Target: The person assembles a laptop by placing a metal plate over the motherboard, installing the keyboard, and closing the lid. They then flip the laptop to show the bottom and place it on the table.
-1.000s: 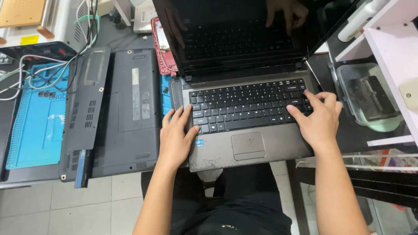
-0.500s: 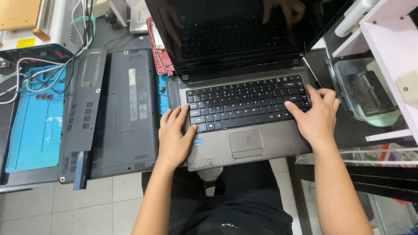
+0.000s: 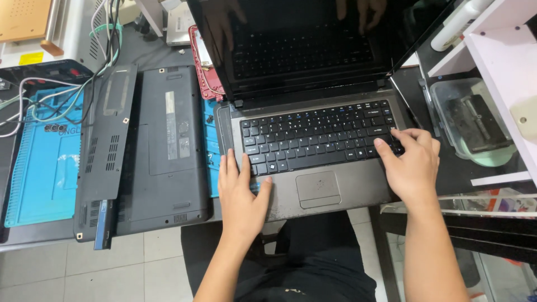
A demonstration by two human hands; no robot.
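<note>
Laptop point(image 3: 313, 151) is sitting open at the bench point(image 3: 33, 235) edge (screen dark). Left hand point(image 3: 240, 193) is lying flat on the palm rest, fingers point(image 3: 230, 168) together. Right hand point(image 3: 413, 165) is touching the keyboard's right end, fingers point(image 3: 386, 150) slightly spread.

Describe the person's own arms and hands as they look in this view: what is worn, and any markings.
Both forearms are bare to the bottom edge of the view, with no sleeves showing. The left hand and the right hand wear no gloves. No rings, watch, bracelets or markings show on either. Fingernails are short and unpainted.
</note>
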